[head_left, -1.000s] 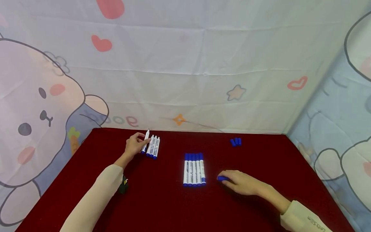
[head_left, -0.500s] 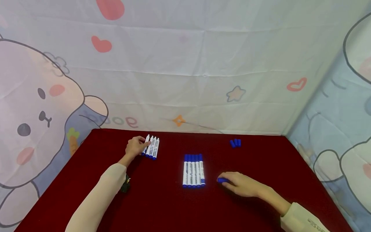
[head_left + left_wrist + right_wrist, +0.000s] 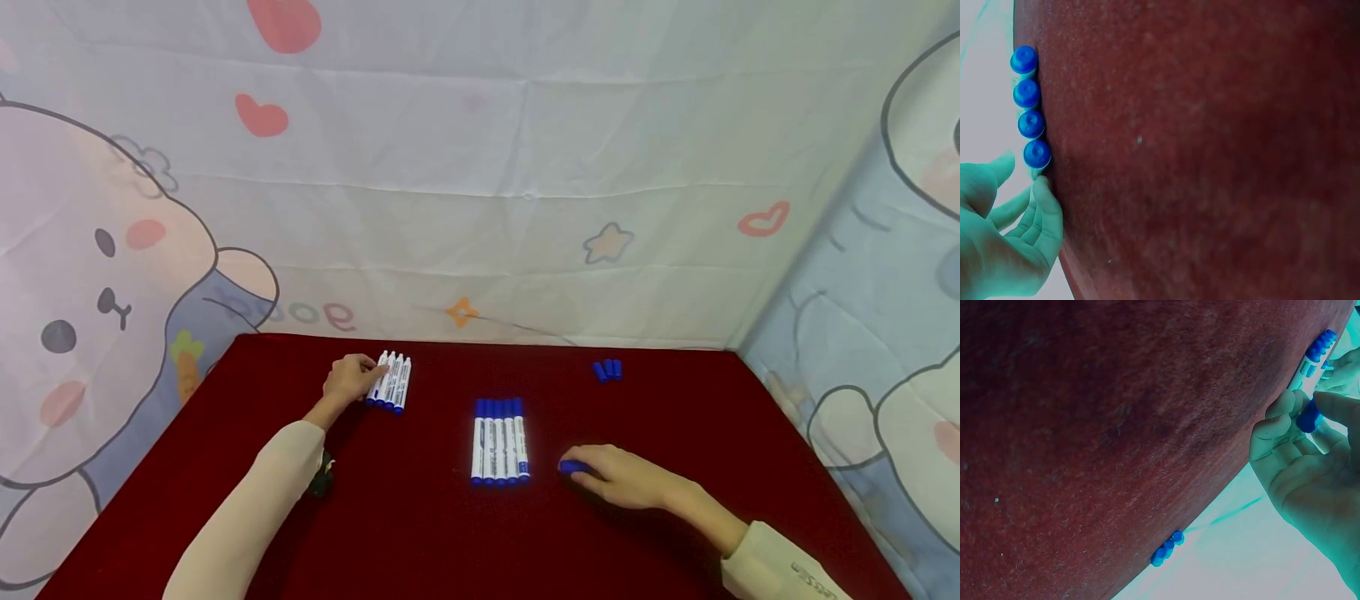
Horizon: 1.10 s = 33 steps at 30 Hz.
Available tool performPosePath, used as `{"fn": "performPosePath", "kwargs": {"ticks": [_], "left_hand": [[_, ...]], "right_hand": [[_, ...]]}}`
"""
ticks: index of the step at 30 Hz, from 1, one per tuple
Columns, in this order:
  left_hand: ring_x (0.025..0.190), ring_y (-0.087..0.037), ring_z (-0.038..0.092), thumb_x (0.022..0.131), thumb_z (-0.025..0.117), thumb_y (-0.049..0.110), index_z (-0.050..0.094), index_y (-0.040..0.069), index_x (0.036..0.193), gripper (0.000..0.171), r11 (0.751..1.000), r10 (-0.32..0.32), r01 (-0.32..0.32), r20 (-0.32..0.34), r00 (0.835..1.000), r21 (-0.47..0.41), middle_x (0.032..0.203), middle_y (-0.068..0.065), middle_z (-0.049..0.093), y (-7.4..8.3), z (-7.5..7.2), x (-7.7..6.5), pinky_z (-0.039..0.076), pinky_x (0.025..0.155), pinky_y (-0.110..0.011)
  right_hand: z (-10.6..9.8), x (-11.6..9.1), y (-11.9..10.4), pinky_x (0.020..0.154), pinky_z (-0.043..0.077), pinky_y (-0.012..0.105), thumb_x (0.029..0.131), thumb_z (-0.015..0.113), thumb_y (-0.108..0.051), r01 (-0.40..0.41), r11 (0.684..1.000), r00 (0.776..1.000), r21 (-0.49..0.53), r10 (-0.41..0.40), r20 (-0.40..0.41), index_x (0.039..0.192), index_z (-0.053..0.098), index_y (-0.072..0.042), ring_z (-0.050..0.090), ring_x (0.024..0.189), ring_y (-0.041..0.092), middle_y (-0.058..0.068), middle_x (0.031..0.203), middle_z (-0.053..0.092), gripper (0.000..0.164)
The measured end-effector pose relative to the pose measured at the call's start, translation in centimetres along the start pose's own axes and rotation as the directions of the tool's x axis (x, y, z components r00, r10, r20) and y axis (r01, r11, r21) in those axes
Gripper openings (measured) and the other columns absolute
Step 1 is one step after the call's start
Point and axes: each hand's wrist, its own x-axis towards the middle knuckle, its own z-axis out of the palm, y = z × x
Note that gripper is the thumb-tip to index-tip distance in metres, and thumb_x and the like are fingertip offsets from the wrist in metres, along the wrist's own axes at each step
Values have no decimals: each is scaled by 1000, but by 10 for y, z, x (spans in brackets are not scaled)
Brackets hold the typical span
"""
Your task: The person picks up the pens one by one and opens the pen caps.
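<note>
Several uncapped white markers [image 3: 402, 387] lie side by side at the back left, blue ends toward me. My left hand [image 3: 348, 377] holds the leftmost of them, thumb over the row and fingers at its outer side. The left wrist view shows the markers' blue ends [image 3: 1030, 124] in a line, a bent finger right at the nearest one. Over the cloth at the right, my right hand [image 3: 618, 477] pinches a blue marker cap [image 3: 573, 467] between thumb and fingers; the cap [image 3: 1309, 417] shows clearly in the right wrist view.
Several capped markers [image 3: 500, 442] lie in a neat row at the middle of the dark red cloth [image 3: 450, 542]. Three loose blue caps [image 3: 608, 370] lie at the back right. A printed curtain [image 3: 450, 208] stands behind the table. A dark object [image 3: 322, 477] shows beside the left forearm.
My left hand has lowered the marker it held above the others and brought it into line against the row. The right hand stays in place with the cap.
</note>
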Motion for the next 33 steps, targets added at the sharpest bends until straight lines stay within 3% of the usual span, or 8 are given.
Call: {"fn": "performPosePath", "kwargs": {"ticks": [10,13,20,26,29,33], "left_hand": [[90,-34,70,101,61,31,72,2,114,33,995,58,-52,-75,996,83,109,-19,74,16,-18,-13,56,69,-45],[85,-31,69,99,62,26,72,3,111,28,992,104,-98,-80,991,81,103,-17,74,23,-19,-17,55,67,-42],[61,-16,55,96,64,17,72,1,110,22,971,235,-233,-49,971,49,95,-18,75,37,-13,-31,41,51,-27],[68,-17,65,96,66,16,72,3,113,22,953,301,-301,15,954,20,97,-17,77,53,0,-48,44,52,-25],[67,-15,64,97,66,13,70,1,115,23,936,351,-353,85,933,13,95,-14,76,63,7,-59,45,53,-25],[62,-9,57,95,67,9,68,-2,114,23,892,446,-451,166,879,-10,85,-10,73,73,17,-73,45,55,-24]], "right_hand": [[0,0,-1,96,57,34,108,50,-21,-2,1000,1000,17,1,12,127,64,-12,68,114,16,-2,121,71,25],[-1,0,-1,92,57,29,108,52,-22,1,1000,1000,27,-1,15,125,64,-12,68,108,9,-4,116,72,24],[-4,2,7,67,54,21,107,53,-22,-21,994,999,109,17,40,125,62,-9,59,73,0,-6,88,63,24],[-10,2,19,69,55,22,107,54,-23,-7,997,1000,72,8,-13,124,63,-7,62,77,1,-5,94,67,25],[-15,2,21,75,55,24,106,56,-26,3,1000,997,4,-2,-72,122,68,-11,62,86,1,-5,101,69,24],[-19,2,26,73,52,21,104,60,-27,-5,996,986,-90,-10,-168,119,72,-12,54,83,-2,-3,105,66,25]]}}
